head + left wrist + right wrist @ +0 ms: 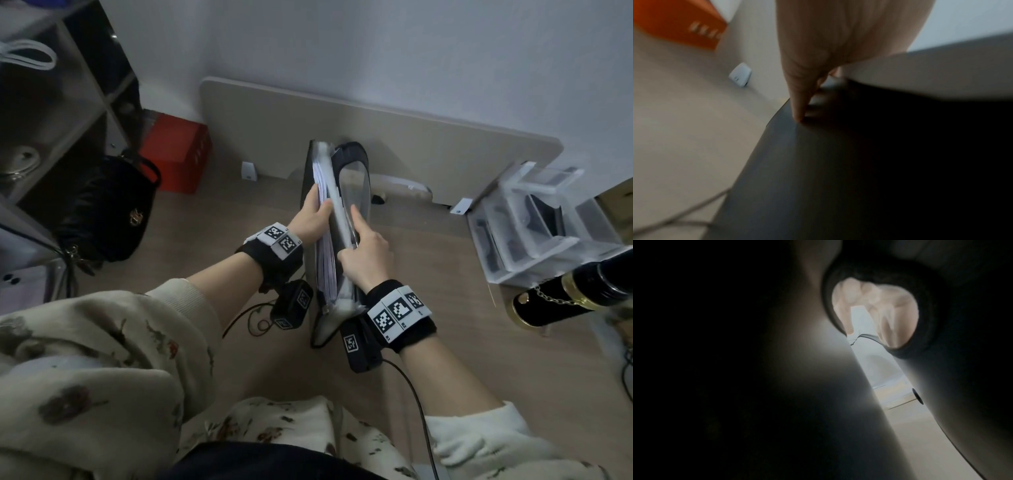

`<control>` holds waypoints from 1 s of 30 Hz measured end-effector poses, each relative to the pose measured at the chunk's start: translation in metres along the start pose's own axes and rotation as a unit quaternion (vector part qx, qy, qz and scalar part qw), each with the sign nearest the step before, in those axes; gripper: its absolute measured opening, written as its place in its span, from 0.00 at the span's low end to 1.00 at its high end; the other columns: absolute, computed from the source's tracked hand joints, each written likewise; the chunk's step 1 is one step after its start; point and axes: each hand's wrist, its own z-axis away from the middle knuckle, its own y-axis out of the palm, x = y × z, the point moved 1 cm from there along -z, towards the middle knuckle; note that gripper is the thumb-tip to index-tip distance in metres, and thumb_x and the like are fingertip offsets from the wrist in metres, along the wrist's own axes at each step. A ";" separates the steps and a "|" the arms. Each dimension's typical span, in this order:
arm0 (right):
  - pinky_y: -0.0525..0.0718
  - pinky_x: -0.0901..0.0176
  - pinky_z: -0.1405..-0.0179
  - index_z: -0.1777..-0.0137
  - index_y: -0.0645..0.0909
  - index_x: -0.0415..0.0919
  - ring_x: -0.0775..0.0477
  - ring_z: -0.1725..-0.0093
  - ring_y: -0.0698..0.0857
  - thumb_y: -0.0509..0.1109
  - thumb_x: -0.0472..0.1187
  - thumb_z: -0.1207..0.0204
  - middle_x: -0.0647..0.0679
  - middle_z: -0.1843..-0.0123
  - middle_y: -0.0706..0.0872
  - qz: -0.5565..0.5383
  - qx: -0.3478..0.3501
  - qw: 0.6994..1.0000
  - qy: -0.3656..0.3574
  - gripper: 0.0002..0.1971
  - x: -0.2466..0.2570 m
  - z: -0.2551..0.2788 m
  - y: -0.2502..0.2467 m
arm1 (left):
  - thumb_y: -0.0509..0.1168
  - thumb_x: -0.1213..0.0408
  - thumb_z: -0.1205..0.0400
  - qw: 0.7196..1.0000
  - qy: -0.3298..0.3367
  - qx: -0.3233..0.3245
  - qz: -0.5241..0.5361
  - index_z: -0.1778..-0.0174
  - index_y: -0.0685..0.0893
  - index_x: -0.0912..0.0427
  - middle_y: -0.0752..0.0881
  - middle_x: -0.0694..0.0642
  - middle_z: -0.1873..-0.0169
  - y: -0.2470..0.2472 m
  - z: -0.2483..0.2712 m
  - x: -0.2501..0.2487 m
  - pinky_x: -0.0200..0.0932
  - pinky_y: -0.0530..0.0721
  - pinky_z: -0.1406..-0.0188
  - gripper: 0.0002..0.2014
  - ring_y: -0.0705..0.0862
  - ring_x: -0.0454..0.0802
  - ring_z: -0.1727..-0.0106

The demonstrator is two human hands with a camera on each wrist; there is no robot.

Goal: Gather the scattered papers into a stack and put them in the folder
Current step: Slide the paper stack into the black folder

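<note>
Dark folder (pixel 354 178) stands on edge over the floor, w/ a white paper stack (pixel 325 253) inside. Left hand (pixel 313 219) grips the stack & folder's left cover; right hand (pixel 366 253) clasps the right cover near the opening. Red box (pixel 174 154) & black bag (pixel 102 212) sit at left.

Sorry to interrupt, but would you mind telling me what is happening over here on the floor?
A person is sliding a stack of papers into a dark folder stood on edge on the wooden floor. The left hand holds the stack, fingers over its top edge; the right hand grips the folder's near cover and spreads it open. The sheets sit between the covers, their top edges still showing.
</note>
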 end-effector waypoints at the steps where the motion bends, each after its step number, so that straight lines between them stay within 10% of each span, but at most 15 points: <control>1: 0.76 0.50 0.32 0.18 0.56 0.60 0.39 0.33 0.78 0.65 0.34 0.30 0.41 0.32 0.81 -0.004 -0.001 1.000 0.004 0.42 -0.002 0.000 -0.001 | 0.54 0.50 0.16 1.000 0.002 -0.006 0.026 0.16 0.44 0.52 0.58 0.54 0.17 -0.001 -0.005 0.007 0.55 0.62 0.19 0.36 0.63 0.51 0.19; 8: 0.77 0.50 0.33 0.18 0.55 0.61 0.40 0.33 0.78 0.65 0.34 0.31 0.42 0.31 0.81 -0.005 -0.001 1.000 -0.002 0.43 -0.001 -0.002 0.001 | 0.49 0.34 0.25 0.998 -0.053 0.016 0.019 0.17 0.52 0.49 0.66 0.57 0.20 0.000 -0.005 0.010 0.62 0.68 0.24 0.41 0.68 0.60 0.22; 19: 0.76 0.54 0.38 0.18 0.54 0.61 0.39 0.35 0.79 0.63 0.35 0.29 0.42 0.31 0.80 0.011 0.002 1.000 -0.009 0.41 0.000 -0.001 0.002 | 0.40 0.58 0.10 0.996 0.005 -0.007 -0.093 0.16 0.46 0.57 0.49 0.52 0.16 0.001 0.000 0.000 0.46 0.44 0.18 0.26 0.43 0.51 0.15; 30: 0.76 0.55 0.40 0.18 0.53 0.63 0.39 0.35 0.79 0.64 0.37 0.29 0.43 0.32 0.80 0.021 -0.002 1.000 -0.010 0.41 -0.002 -0.002 0.002 | 0.40 0.53 0.11 0.993 -0.057 0.030 -0.097 0.15 0.45 0.57 0.55 0.56 0.17 -0.002 0.006 -0.007 0.45 0.55 0.21 0.28 0.57 0.54 0.17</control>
